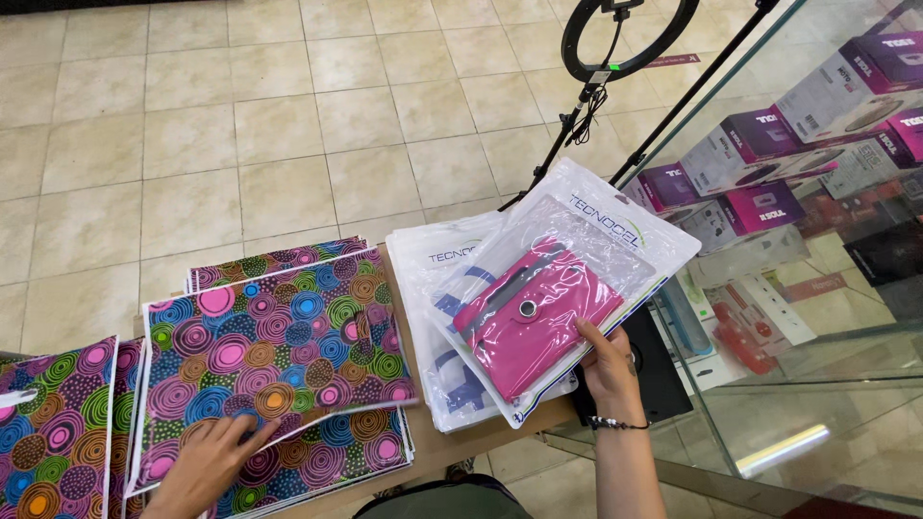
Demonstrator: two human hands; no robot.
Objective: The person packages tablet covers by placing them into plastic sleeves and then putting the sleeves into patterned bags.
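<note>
My right hand [609, 363] grips the lower right corner of a clear plastic pouch [577, 259] that holds a pink case with a round metal snap [529, 317]. The pouch is lifted and tilted above a stack of similar white and clear pouches [437, 288] on the table. My left hand [207, 461] rests flat with fingers spread on the lower edge of a colourful case printed with circles [274, 346], the top one of a pile.
More circle-print cases [48, 432] lie at the left. A glass display counter [817, 317] with purple boxes [760, 144] stands at right. A ring light on a black tripod [620, 43] stands behind, on a tiled floor [192, 115]. A black item [659, 370] lies under my right wrist.
</note>
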